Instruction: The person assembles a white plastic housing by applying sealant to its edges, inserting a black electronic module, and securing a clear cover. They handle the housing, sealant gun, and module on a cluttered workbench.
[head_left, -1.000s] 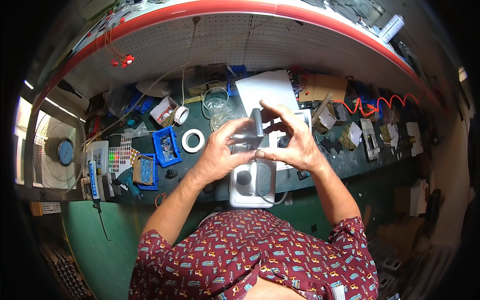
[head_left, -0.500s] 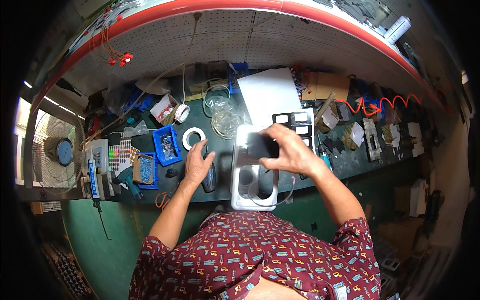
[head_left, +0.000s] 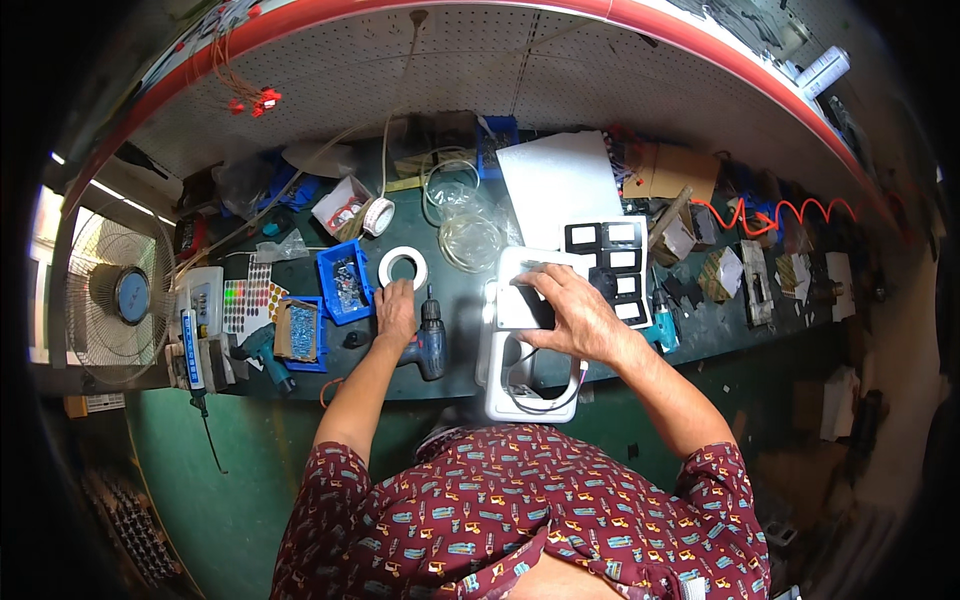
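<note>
A white rounded housing (head_left: 570, 408) with large openings stands at the bench's front edge, a dark cable looped in its lower opening. My right hand (head_left: 580, 318) is closed over its upper part, fingers and thumb gripping a flat black rectangular panel (head_left: 525, 308) with a pale edge. Whether the panel is seated in the housing cannot be made out. My left hand (head_left: 396, 312) rests with fingers stretched between a blue bin of small screws (head_left: 347, 284) and a roll of white tape (head_left: 403, 267). Right beside it stands a dark blue cordless drill (head_left: 431, 340).
Several black framed pieces lie on a white tray (head_left: 643, 236) at the right, near a teal power tool (head_left: 661, 325). Coiled clear tubing (head_left: 470, 243) and a white sheet (head_left: 560, 185) are behind. Left are a second blue bin (head_left: 320, 345) and a fan (head_left: 120, 295).
My left hand has moved forward, toward the tape and bin, uncovering the drill. My right hand has lowered the black panel against the housing. The whole view has shifted slightly.
</note>
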